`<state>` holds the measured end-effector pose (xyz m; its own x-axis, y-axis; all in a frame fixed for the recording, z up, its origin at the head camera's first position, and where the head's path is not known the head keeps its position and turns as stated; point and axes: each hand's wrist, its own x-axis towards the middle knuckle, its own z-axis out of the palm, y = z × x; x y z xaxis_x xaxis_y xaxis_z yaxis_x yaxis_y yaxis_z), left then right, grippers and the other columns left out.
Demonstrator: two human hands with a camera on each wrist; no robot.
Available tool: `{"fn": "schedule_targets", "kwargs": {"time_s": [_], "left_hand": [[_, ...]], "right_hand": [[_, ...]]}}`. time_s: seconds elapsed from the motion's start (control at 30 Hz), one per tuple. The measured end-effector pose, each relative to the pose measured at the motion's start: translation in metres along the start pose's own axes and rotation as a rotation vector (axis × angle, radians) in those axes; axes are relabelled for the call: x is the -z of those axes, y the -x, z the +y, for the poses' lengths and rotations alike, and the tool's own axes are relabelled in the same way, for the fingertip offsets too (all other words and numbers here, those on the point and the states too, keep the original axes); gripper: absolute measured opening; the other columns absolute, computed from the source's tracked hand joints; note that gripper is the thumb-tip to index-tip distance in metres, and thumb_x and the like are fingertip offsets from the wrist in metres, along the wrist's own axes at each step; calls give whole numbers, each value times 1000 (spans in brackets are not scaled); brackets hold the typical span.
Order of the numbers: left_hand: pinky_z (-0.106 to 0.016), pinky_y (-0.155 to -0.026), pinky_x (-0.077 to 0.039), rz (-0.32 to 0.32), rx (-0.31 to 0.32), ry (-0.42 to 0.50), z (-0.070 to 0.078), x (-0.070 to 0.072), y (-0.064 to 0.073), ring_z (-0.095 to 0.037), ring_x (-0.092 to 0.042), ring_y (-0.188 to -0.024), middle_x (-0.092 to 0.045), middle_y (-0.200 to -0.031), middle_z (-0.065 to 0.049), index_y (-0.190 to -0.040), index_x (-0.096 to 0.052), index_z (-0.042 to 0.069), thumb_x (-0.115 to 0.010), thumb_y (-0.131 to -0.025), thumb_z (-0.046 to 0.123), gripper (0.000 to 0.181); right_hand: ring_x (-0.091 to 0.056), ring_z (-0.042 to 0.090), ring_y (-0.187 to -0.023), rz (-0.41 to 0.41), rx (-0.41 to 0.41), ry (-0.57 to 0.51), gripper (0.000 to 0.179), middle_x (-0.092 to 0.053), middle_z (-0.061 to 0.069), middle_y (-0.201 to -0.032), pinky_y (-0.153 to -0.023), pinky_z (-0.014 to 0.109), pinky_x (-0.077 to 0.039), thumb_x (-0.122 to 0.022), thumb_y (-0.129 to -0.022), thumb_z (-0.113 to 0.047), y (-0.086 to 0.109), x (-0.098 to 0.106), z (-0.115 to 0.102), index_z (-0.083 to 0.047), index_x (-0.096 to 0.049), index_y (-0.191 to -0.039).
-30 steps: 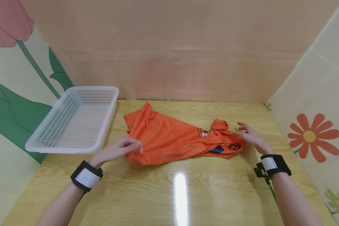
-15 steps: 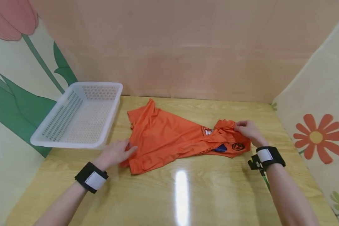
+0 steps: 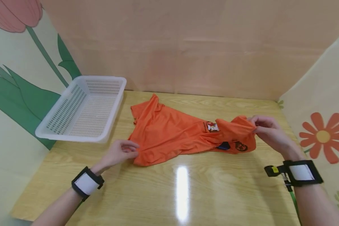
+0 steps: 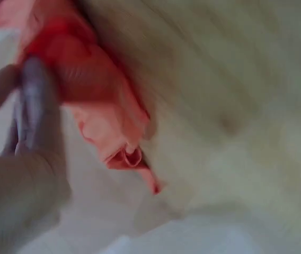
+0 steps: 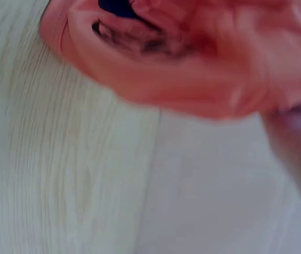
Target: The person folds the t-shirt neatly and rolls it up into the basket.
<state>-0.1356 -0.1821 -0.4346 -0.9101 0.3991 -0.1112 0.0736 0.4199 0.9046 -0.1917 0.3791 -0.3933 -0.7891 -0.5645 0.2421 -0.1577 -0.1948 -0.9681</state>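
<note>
An orange T-shirt [image 3: 169, 128] with a printed badge and dark lettering lies rumpled across the table. At its right end my right hand [image 3: 274, 131] pinches the cloth between thumb and fingers, lifting that part a little. My left hand [image 3: 120, 153] is at the shirt's left edge, where thumb and finger pinch the cloth. In the left wrist view the left hand [image 4: 28, 143] has its fingertips against the orange fabric [image 4: 87, 74]. Raised orange cloth [image 5: 193, 90] fills the top of the right wrist view, blurred; only part of the right hand [image 5: 299, 143] shows there.
A white perforated plastic basket [image 3: 115, 106] stands at the back left of the wooden table [image 3: 147, 194]. Behind is a pinkish-beige backdrop [image 3: 180, 47]; flower-printed panels [image 3: 333, 91] border the sides.
My right hand has come onto the shirt's right end, pinched it and pulled it up and to the right. My left hand has taken the left edge. The head view has shifted slightly.
</note>
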Motion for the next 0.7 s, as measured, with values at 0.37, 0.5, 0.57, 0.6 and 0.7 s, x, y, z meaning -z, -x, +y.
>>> {"fn": "schedule_targets", "kwargs": {"time_s": [0.37, 0.5, 0.57, 0.6, 0.7], "left_hand": [[-23, -75, -53, -353, -122, -234, -14, 32, 26, -1, -63, -78, -73, -84, -10, -133, -60, -9, -75, -88, 0, 48], [-24, -61, -47, -87, 60, -327, -11, 23, 17, -7, -57, -67, -68, -80, -7, -138, -54, -7, -70, -101, 24, 51], [-25, -59, -45, -11, 146, -378, -10, 15, 12, -10, -55, -65, -65, -79, -5, -143, -50, -6, -70, -101, 35, 62], [-26, -60, -44, 13, 159, -402, -9, 11, 9, -11, -54, -65, -64, -78, -4, -145, -48, -6, -71, -100, 36, 66], [-25, -59, -43, 69, 96, -395, -11, 1, -3, -11, -53, -66, -62, -79, -7, -144, -48, -8, -70, -100, 22, 57]], "right_hand": [[-73, 15, -103, -310, -512, 418, 33, -77, 11, -119, -88, 27, -60, -41, -109, 3, 65, 30, 2, 10, -63, -133], [-71, 25, -102, 4, -710, 815, 54, -71, 23, -123, -76, 29, -58, -53, -111, -30, 65, 25, 16, 10, -50, -146], [-69, 32, -106, 66, -734, 934, 67, -64, 30, -130, -73, 31, -56, -61, -106, -38, 58, 16, 26, 8, -43, -151], [-68, 34, -108, 70, -738, 958, 73, -61, 33, -134, -73, 32, -55, -64, -104, -39, 54, 11, 30, 8, -38, -154], [-67, 35, -103, 50, -730, 980, 79, -62, 34, -126, -74, 33, -54, -71, -100, -37, 38, -3, 40, 10, -37, -153]]}}
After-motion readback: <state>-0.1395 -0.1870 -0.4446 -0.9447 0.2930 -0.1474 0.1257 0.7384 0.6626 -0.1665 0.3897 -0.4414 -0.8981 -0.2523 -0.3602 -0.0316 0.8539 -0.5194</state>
